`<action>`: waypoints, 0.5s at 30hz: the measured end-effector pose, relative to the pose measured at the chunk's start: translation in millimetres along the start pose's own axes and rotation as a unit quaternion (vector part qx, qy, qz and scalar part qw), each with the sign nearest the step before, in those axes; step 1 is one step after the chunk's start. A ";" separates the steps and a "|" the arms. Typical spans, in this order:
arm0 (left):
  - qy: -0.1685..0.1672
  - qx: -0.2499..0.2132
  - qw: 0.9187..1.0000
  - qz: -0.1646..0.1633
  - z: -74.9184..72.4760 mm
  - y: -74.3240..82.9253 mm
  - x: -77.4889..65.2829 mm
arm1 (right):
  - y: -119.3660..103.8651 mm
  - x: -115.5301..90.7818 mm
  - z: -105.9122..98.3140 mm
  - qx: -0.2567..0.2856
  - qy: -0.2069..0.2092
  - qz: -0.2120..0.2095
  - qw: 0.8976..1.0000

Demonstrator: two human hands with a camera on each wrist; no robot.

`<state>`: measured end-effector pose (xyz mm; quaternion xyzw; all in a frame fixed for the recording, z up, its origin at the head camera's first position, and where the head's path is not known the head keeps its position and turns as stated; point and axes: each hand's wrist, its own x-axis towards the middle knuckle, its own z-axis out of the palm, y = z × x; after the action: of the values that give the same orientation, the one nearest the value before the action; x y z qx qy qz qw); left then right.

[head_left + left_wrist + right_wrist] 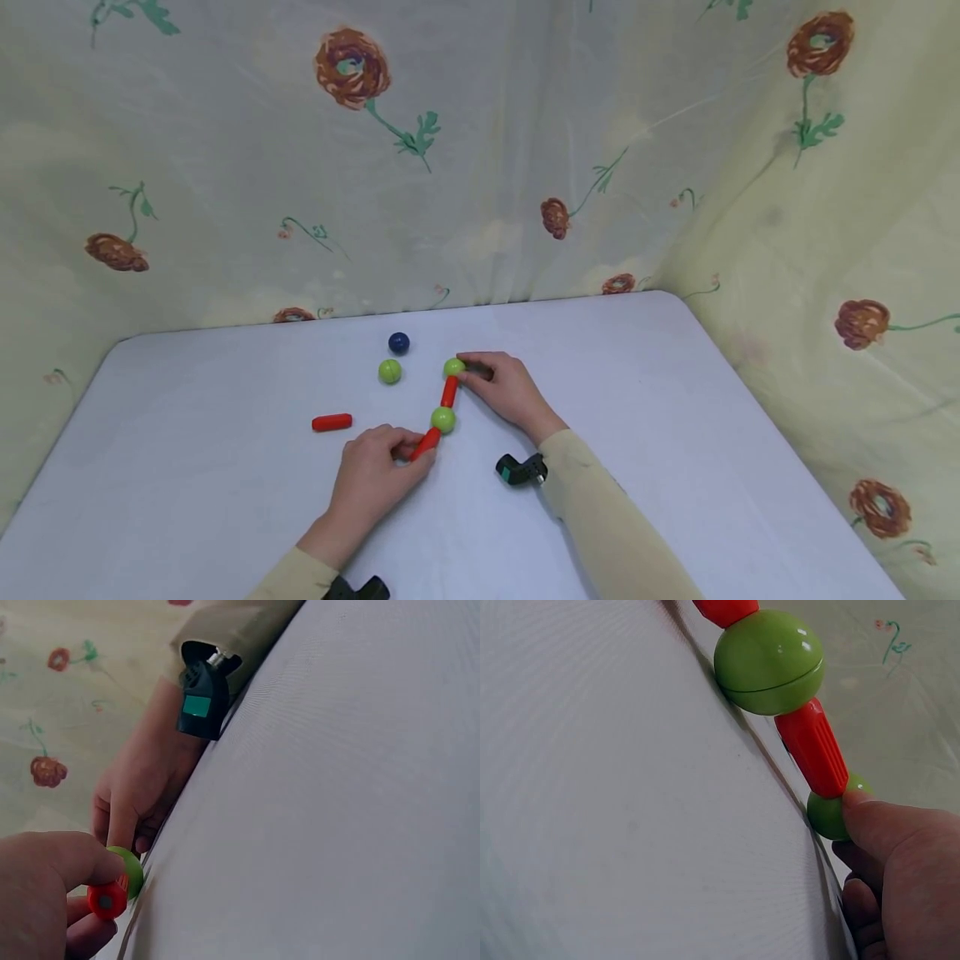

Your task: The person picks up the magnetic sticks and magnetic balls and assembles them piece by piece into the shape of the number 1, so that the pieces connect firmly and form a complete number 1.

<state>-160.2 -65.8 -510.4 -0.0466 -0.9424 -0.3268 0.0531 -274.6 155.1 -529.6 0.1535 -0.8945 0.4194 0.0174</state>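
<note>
A chain of two green balls and two red rods lies between my hands. My right hand (510, 390) pinches the far green ball (453, 367) between thumb and fingers. From that ball a red rod (449, 392) runs to the nearer green ball (443, 419), which shows large with a dark seam in the right wrist view. My left hand (381, 469) grips the second red rod (426, 444), joined to the nearer ball. In the left wrist view this rod's end (106, 901) shows a grey square at its centre.
Left of the chain lie a loose red rod (332, 422), a loose green ball (389, 371) and a dark blue ball (399, 342) on the white table (187, 467). Flower-patterned cloth (480, 167) hangs behind and at the sides. A black camera (521, 470) is on the right wrist.
</note>
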 end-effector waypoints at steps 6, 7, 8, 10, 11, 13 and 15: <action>0.010 -0.001 1.000 0.001 0.5 0.7 -0.5 | -2.5 1.0 0.0 -0.002 -0.003 0.002 1.000; 0.008 0.000 1.000 -0.001 0.4 0.9 -1.2 | -2.6 0.7 0.1 -0.003 -0.004 0.002 1.000; 0.006 0.000 1.000 -0.003 0.2 0.9 -1.8 | -2.7 0.3 0.3 -0.004 -0.005 0.002 1.000; 0.004 -0.001 1.000 -0.004 -0.1 0.8 -2.9 | -2.7 -0.6 0.5 -0.004 -0.007 0.001 1.000; 0.004 -0.001 1.000 -0.003 -0.2 0.6 -3.3 | -2.6 -1.1 0.4 -0.005 -0.007 0.000 1.000; 0.004 -0.001 1.000 0.002 0.2 0.1 -3.1 | -2.3 -1.9 -0.1 -0.008 -0.003 -0.002 1.000; 0.003 -0.002 1.000 0.006 0.8 -0.6 -2.5 | -1.6 -2.9 -0.9 -0.006 0.007 -0.003 1.000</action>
<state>-157.9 -65.9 -511.6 -0.0513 -0.9414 -0.3281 0.0582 -271.4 155.6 -528.3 0.1534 -0.8964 0.4150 0.0258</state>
